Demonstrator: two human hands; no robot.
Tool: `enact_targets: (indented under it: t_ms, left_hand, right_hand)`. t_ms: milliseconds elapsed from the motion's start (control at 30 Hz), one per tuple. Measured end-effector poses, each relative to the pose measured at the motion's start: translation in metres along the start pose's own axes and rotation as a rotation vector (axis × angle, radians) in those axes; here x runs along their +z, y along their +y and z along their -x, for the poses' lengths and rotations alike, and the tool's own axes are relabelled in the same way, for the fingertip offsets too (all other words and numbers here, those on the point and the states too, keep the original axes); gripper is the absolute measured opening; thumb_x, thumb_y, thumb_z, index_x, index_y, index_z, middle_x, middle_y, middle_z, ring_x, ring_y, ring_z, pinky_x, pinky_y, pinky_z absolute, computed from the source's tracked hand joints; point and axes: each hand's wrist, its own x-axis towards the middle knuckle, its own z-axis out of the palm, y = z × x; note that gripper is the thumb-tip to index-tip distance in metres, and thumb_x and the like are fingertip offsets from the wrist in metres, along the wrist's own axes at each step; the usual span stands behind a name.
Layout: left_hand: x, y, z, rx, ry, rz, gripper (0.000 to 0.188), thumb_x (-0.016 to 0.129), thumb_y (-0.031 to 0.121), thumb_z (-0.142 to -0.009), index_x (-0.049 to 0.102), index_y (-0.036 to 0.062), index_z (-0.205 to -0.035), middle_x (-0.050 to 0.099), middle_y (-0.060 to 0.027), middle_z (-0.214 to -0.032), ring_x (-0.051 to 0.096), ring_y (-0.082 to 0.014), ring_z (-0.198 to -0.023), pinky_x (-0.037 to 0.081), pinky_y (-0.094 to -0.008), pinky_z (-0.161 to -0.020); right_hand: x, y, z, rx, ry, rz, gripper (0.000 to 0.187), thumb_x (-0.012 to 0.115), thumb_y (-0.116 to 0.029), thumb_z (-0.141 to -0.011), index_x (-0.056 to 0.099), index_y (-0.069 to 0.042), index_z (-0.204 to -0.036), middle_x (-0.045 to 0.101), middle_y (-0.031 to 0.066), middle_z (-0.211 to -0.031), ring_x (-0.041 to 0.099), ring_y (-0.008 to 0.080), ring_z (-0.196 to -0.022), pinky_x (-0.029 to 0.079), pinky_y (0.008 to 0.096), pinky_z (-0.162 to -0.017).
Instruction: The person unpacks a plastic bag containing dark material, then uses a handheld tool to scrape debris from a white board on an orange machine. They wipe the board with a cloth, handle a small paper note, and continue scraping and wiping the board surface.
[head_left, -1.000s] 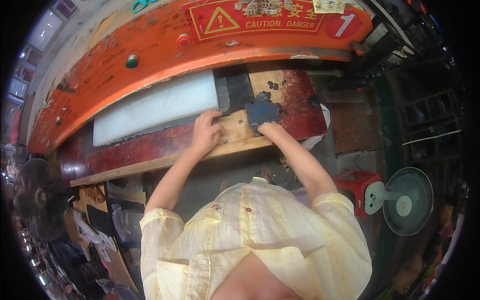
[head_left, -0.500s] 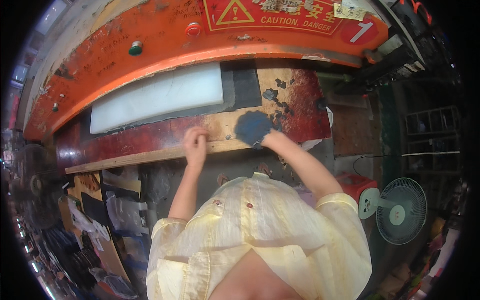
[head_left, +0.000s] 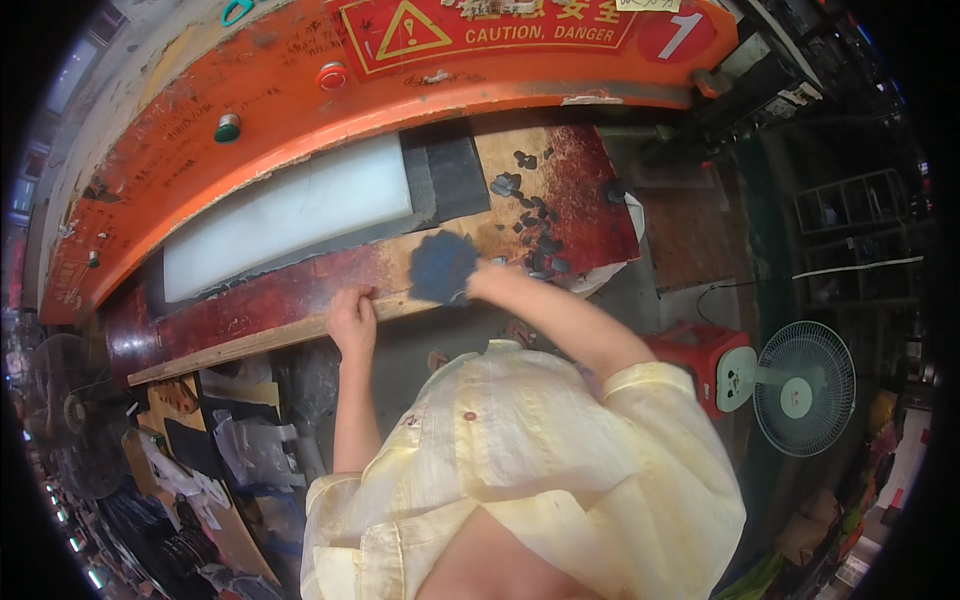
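Observation:
My right hand is hidden under a dark blue-grey piece with a scalloped edge [head_left: 441, 268], which ends at my wrist and lies over the near strip of bare wood. The fingers do not show. My left hand [head_left: 352, 318] is closed, fingers curled, at the front edge of the red-and-wood board [head_left: 290, 297]; anything inside it is hidden. Small dark scraps [head_left: 540, 225] lie scattered on the board to the right of my right hand. A white slab [head_left: 290, 225] rests on a dark sheet [head_left: 455, 175] farther back.
An orange machine beam [head_left: 290, 90] with a red button [head_left: 331, 76], a green button [head_left: 227, 128] and a warning sign spans the far side. A fan [head_left: 797, 397] stands at the right by a red box [head_left: 690, 365]. Sheets and plastic [head_left: 255, 445] are stacked at lower left.
My right arm and the dark scalloped piece have moved left, closer to my left hand. More dark scraps now show where the piece was. The whole view has shifted a little.

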Motion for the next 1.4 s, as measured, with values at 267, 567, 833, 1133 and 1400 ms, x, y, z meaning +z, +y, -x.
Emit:
enact_targets:
  t_ms: [267, 567, 833, 1133, 1400]
  left_hand:
    - [-0.001, 0.008, -0.003, -0.016, -0.034, -0.069, 0.009, 0.06, 0.004, -0.078, 0.066, 0.0086, -0.08, 0.064, -0.0094, -0.081, 0.061, -0.0295, -0.077, 0.047, -0.04, -0.071]
    - [0.071, 0.092, -0.026, 0.226, -0.444, 0.173, 0.009, 0.068, 0.016, -0.079, 0.068, 0.0085, -0.084, 0.065, -0.0086, -0.082, 0.064, -0.0297, -0.077, 0.05, -0.0393, -0.067]
    - [0.12, 0.148, -0.047, 0.252, -0.713, 0.078, 0.015, 0.067, 0.024, -0.081, 0.068, 0.0094, -0.084, 0.067, -0.0117, -0.083, 0.065, -0.0307, -0.074, 0.051, -0.0411, -0.064]
    - [0.119, 0.151, -0.018, 0.019, -0.411, 0.315, 0.015, 0.067, 0.015, -0.082, 0.068, 0.0058, -0.093, 0.065, -0.0102, -0.083, 0.064, -0.0278, -0.071, 0.05, -0.0375, -0.064]
    - [0.123, 0.155, -0.019, -0.062, -0.323, 0.09, 0.031, 0.072, 0.023, -0.076, 0.064, 0.0095, -0.103, 0.062, -0.011, -0.093, 0.061, -0.0297, -0.078, 0.05, -0.0387, -0.063]
  right_hand:
    - [-0.074, 0.074, 0.111, 0.247, -0.17, 0.147, 0.017, 0.063, -0.029, -0.075, 0.07, -0.014, -0.079, 0.065, 0.0096, -0.081, 0.063, 0.0307, -0.076, 0.049, 0.0436, -0.065]
    - [-0.034, 0.042, 0.182, 0.448, 0.299, -0.15, 0.043, 0.076, -0.034, -0.066, 0.066, -0.014, -0.103, 0.062, 0.0098, -0.086, 0.06, 0.031, -0.079, 0.049, 0.0416, -0.071]
    - [-0.02, 0.083, 0.154, 0.678, 0.282, -0.088, 0.026, 0.062, -0.034, -0.08, 0.065, -0.012, -0.095, 0.061, 0.0135, -0.089, 0.06, 0.0334, -0.081, 0.048, 0.0452, -0.069]
    - [-0.026, 0.136, 0.108, 0.586, 0.307, -0.148, 0.019, 0.064, -0.029, -0.077, 0.068, -0.012, -0.085, 0.063, 0.0101, -0.089, 0.059, 0.0313, -0.082, 0.047, 0.0432, -0.07]
    - [-0.025, 0.151, 0.085, 0.28, 0.191, 0.021, 0.02, 0.064, -0.031, -0.073, 0.066, -0.012, -0.079, 0.061, 0.0085, -0.082, 0.06, 0.0302, -0.082, 0.047, 0.045, -0.071]
